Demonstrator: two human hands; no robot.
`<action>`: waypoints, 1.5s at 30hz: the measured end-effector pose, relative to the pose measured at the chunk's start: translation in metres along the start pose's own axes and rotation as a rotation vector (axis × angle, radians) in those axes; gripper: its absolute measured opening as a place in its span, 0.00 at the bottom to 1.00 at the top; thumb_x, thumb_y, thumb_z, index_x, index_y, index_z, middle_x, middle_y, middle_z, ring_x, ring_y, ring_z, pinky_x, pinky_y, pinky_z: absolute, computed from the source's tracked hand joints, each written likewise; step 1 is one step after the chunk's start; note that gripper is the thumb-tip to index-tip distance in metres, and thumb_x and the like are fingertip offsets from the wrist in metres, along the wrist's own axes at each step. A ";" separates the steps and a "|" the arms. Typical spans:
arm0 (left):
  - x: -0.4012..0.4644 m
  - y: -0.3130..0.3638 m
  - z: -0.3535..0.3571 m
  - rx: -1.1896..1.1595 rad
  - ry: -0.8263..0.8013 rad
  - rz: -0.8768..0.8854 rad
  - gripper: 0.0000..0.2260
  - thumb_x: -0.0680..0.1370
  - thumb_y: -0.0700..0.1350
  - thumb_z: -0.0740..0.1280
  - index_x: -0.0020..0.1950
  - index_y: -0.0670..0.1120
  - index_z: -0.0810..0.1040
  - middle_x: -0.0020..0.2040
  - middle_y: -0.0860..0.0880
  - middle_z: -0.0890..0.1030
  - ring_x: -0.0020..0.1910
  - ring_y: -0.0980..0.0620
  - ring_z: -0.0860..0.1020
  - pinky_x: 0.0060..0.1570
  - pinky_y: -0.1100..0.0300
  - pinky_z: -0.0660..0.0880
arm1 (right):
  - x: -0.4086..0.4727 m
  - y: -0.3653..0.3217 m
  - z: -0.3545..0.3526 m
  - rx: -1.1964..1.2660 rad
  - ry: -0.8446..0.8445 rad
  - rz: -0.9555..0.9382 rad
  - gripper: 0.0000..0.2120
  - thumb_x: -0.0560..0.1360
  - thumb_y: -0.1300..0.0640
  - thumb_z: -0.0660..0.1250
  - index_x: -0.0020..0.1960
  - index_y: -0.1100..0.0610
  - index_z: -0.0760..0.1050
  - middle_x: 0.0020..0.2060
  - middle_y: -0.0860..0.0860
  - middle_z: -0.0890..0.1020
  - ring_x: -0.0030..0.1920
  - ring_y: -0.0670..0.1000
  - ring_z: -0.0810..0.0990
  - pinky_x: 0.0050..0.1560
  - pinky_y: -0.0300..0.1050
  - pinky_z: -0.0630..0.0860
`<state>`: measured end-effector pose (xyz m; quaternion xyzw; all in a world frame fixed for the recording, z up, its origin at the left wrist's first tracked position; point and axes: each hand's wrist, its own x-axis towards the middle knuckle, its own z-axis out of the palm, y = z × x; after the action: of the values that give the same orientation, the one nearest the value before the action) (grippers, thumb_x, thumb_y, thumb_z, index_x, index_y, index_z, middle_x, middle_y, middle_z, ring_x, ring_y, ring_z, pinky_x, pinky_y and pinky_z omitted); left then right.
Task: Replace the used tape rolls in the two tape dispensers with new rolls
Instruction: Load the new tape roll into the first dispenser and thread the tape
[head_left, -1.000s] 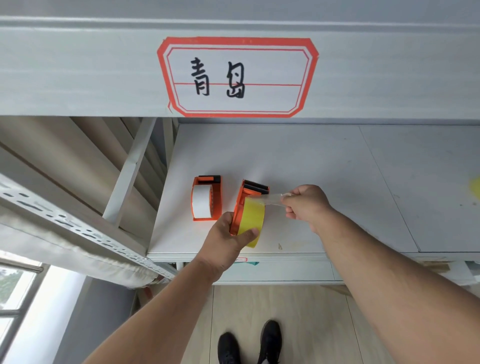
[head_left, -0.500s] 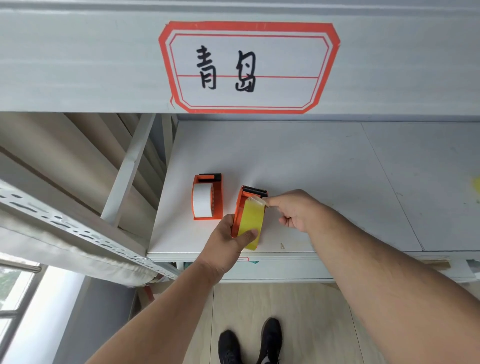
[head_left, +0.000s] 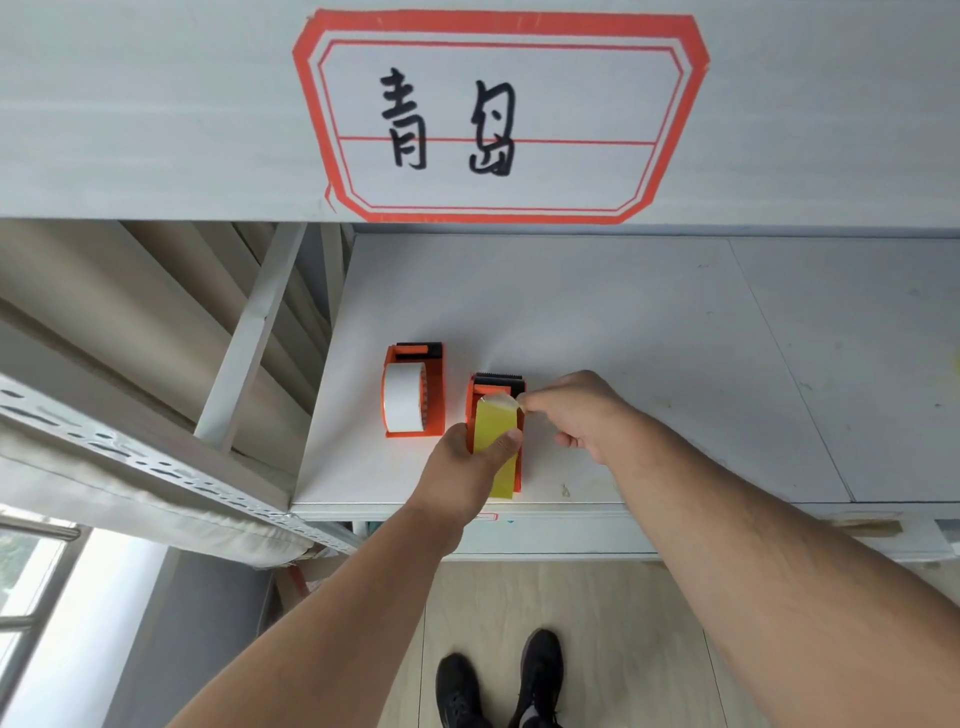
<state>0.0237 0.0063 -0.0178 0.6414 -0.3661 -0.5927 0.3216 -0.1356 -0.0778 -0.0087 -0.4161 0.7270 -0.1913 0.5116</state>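
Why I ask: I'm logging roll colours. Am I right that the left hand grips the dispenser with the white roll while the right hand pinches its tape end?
Not quite. In the head view the left hand grips the dispenser with the yellow roll, not the white one, while the right hand pinches its tape end. The white roll sits untouched in the other dispenser.

A white shelf (head_left: 623, 322) carries the things; a thin seam at about 3 o'clock divides its surface into two panels. Two orange tape dispensers stand on it near the front edge, close beside each other. The one at 9 o'clock (head_left: 434, 395) holds a white roll (head_left: 402, 397). The one at 3 o'clock of it (head_left: 498, 387) holds a yellow roll (head_left: 496, 428). A small smudge (head_left: 565, 489) marks the shelf at 5 o'clock of the yellow roll.
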 end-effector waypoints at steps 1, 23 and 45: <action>0.000 -0.001 0.000 -0.028 0.000 -0.002 0.17 0.78 0.60 0.72 0.59 0.50 0.77 0.53 0.50 0.84 0.54 0.49 0.81 0.53 0.54 0.75 | 0.003 0.002 -0.004 -0.038 0.021 -0.034 0.19 0.72 0.53 0.77 0.54 0.68 0.81 0.42 0.56 0.76 0.41 0.55 0.73 0.41 0.47 0.71; -0.003 -0.004 -0.010 -0.005 -0.141 0.100 0.10 0.80 0.48 0.73 0.59 0.52 0.77 0.56 0.46 0.85 0.55 0.44 0.85 0.54 0.55 0.82 | 0.006 -0.018 -0.022 -1.005 0.423 -0.664 0.13 0.83 0.51 0.64 0.50 0.57 0.83 0.48 0.54 0.79 0.48 0.57 0.80 0.41 0.47 0.75; 0.005 -0.014 -0.009 0.037 -0.146 0.159 0.11 0.82 0.53 0.68 0.62 0.50 0.77 0.49 0.52 0.84 0.46 0.56 0.83 0.43 0.67 0.78 | 0.030 -0.059 -0.043 0.204 -0.090 0.023 0.14 0.73 0.52 0.80 0.50 0.58 0.79 0.45 0.54 0.79 0.33 0.45 0.71 0.35 0.38 0.73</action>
<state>0.0343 0.0095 -0.0312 0.5711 -0.4491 -0.6038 0.3282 -0.1546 -0.1424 0.0329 -0.3617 0.6848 -0.2399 0.5854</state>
